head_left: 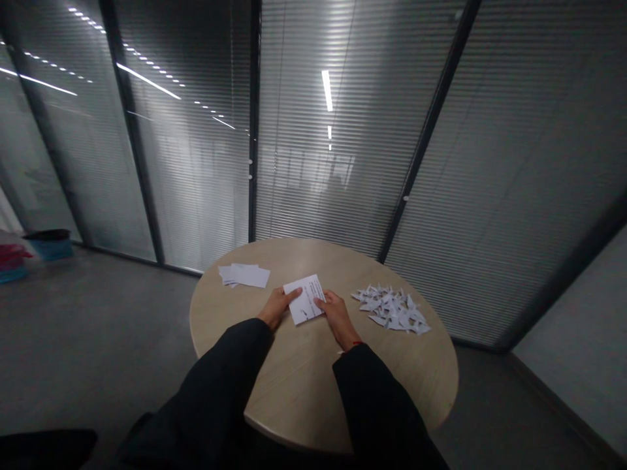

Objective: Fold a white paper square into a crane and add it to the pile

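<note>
A printed white paper sheet (306, 299) lies in the middle of the round wooden table (274, 365), tilted on the surface. My left hand (277, 307) holds its left edge, fingers reaching over the corner. My right hand (336, 318) rests on its right edge, and a red band circles that wrist. Left of the hands lies a loose stack of white paper sheets (244, 275). A heap of small folded white paper shapes (392, 310), possibly origami cranes, sits to the right of my right hand, not touching it.
Glass partitions with slatted blinds (318, 163) stand close behind the table. Grey floor surrounds it. Blue and red containers (48, 245) sit on the floor by the far left wall. My dark sleeves cover the table's near side.
</note>
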The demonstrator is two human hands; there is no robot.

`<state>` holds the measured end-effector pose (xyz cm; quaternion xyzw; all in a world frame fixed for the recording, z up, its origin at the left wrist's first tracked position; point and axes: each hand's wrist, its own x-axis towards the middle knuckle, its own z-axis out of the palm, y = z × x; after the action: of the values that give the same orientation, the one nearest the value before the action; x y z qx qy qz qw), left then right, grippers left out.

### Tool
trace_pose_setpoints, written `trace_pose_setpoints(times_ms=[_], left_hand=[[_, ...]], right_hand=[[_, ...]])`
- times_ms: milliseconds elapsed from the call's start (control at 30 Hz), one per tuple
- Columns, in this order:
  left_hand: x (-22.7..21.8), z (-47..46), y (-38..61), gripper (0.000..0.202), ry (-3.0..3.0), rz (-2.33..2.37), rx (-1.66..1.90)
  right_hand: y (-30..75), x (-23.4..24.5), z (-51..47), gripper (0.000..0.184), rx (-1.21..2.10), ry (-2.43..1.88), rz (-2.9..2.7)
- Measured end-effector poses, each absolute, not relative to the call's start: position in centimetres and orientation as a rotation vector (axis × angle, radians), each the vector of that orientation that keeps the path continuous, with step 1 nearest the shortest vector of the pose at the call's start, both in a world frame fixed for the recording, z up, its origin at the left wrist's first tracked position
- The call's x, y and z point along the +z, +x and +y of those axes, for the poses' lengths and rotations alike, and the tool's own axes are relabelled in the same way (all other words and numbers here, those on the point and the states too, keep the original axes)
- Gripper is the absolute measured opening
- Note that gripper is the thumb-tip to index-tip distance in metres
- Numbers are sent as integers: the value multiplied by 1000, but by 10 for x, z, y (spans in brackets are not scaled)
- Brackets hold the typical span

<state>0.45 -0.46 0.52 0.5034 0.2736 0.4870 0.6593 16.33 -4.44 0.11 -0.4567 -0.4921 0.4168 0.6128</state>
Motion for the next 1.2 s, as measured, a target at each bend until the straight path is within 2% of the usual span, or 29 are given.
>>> trace_pose_setpoints(times_ms=[200,433,600,733,933,1200], left_hand=[[2,-1,4,43,1048,597,1086],[6,-4,4,34,969,565,1062],[10,-9,2,27,962,583,1023],[11,-11,2,30,1025,580,935],[10,-16,-2,40,1152,567,817],[8,-16,-3,44,1130,501,835]], right_hand=[[164,3,-44,31,912,-1070,-1229],[165,2,-43,44,823,-1029,-1214],[171,0,-41,43,707,-1039,-1183],[175,-1,-39,43,626,-1048,-1096],[175,-1,-40,54,639,-1013,-1010],[170,1,-43,56,697,-1049,-1122]])
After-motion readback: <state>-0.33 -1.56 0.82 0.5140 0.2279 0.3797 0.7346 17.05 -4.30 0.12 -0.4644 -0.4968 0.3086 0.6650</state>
